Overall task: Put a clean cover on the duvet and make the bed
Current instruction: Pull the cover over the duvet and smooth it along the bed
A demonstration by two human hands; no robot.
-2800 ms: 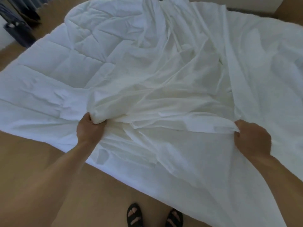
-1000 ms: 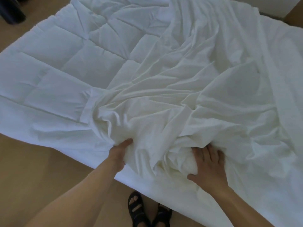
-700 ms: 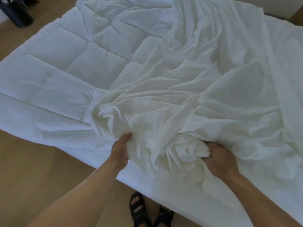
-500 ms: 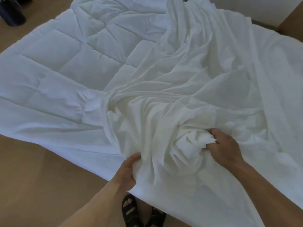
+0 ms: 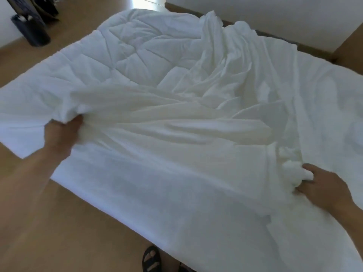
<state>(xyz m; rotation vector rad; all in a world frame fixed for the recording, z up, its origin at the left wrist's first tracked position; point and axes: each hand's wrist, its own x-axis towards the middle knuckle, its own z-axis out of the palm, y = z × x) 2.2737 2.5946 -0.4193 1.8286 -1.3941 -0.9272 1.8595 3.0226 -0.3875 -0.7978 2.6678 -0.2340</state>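
The white cover (image 5: 186,138) lies rumpled over the right and near part of the quilted duvet (image 5: 82,75), which is spread flat with wooden floor (image 5: 59,222) showing round it. The cover is drawn out between the two grips: the left grip (image 5: 60,136) is curled round a bunched fold at the cover's left edge, and the right grip (image 5: 322,189) clenches a wad of it at the near right. A sandalled foot (image 5: 151,261) stands at the near edge. A dark object (image 5: 33,30) sits on the floor far left, too blurred to name
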